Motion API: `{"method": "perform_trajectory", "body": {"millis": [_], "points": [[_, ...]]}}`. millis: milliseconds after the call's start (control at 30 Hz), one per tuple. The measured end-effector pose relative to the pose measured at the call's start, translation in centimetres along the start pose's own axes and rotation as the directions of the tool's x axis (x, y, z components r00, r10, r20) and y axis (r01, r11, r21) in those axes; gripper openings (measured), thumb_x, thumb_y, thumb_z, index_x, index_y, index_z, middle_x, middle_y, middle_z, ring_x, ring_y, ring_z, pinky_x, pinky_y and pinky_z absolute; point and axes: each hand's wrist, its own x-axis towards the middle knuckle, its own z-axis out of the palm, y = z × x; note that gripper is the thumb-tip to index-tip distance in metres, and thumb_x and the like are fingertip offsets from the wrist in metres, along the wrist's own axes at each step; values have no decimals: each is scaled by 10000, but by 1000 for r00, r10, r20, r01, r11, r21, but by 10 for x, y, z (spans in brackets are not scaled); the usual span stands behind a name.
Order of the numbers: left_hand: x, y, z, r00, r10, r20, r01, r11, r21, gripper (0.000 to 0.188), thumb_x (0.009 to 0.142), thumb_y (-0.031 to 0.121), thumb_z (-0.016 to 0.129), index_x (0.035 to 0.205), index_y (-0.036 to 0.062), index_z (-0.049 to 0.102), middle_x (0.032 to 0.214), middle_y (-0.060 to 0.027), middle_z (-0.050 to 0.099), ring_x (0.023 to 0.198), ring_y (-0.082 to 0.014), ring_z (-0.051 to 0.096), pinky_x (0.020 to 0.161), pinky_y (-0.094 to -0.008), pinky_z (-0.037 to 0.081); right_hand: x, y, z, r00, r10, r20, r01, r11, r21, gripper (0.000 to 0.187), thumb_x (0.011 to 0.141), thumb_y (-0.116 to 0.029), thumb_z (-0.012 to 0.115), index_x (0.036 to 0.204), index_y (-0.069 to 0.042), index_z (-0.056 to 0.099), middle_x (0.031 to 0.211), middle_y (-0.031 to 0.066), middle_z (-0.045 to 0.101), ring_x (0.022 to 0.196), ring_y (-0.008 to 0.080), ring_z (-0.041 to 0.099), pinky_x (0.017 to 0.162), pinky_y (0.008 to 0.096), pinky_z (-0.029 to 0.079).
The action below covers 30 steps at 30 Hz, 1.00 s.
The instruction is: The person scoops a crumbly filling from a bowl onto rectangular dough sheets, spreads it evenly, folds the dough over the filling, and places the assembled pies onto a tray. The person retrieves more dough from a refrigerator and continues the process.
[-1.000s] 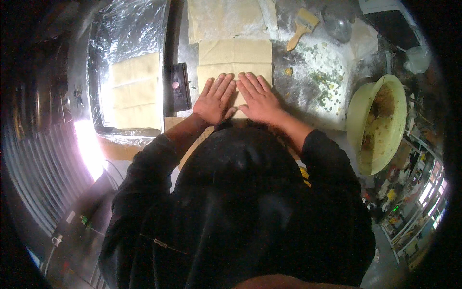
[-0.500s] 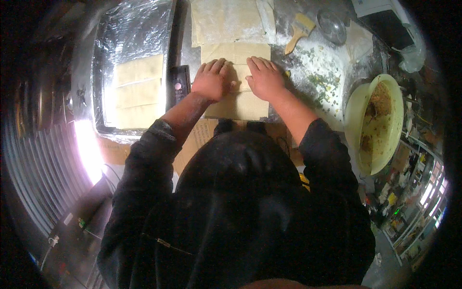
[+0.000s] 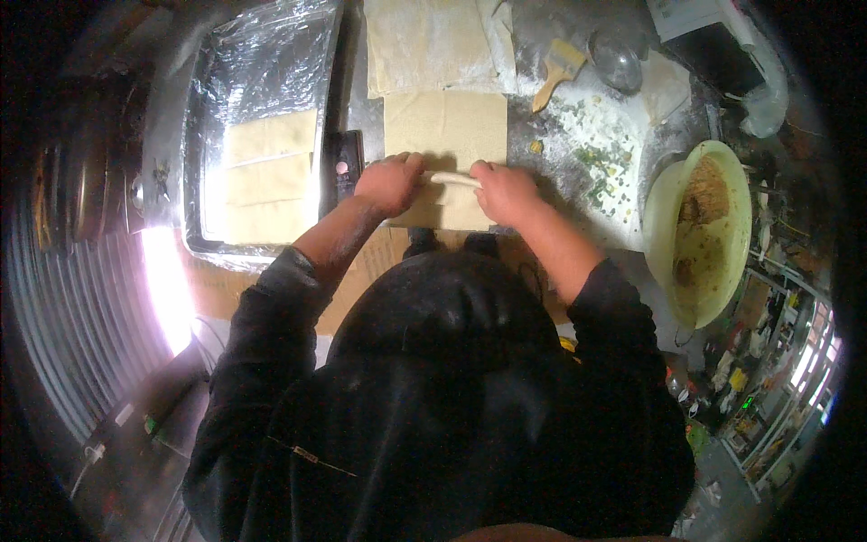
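A pale sheet of dough point(image 3: 446, 124) lies flat on the metal worktop before me. Across its nearer half runs a raised fold, pinched at its left end by my left hand point(image 3: 395, 184) and at its right end by my right hand point(image 3: 506, 193). Both hands have curled fingers, their thumbs partly hidden. Beyond this sheet, stacked floured dough sheets point(image 3: 433, 50) overlap its far edge. To the left, a metal tray point(image 3: 190, 181) lined with clear plastic film point(image 3: 262, 63) holds several flat dough pieces point(image 3: 271, 176).
A dark phone-like object point(image 3: 343, 167) lies between tray and dough. At right are a wooden-handled brush point(image 3: 557, 72), a clear bowl point(image 3: 615, 61), scattered flour with chopped greens point(image 3: 601, 167), and a pale green basin point(image 3: 659, 221) with brownish filling. Cardboard point(image 3: 361, 271) sits under the near worktop edge.
My hands have come nearer to me from lying flat on the dough. Their fingers have closed, and a lifted fold now shows between them.
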Motion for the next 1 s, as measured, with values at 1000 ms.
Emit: {"method": "perform_trajectory", "body": {"millis": [1000], "points": [[-142, 15, -25, 951, -206, 231, 234, -8, -972, 423, 1034, 249, 592, 1399, 41, 541, 1248, -143, 655, 1051, -264, 671, 725, -371, 609, -75, -34, 4, 966, -127, 224, -248, -215, 945, 512, 988, -196, 643, 1442, -6, 501, 1313, 189, 644, 1081, 355, 691, 725, 470, 626]]}}
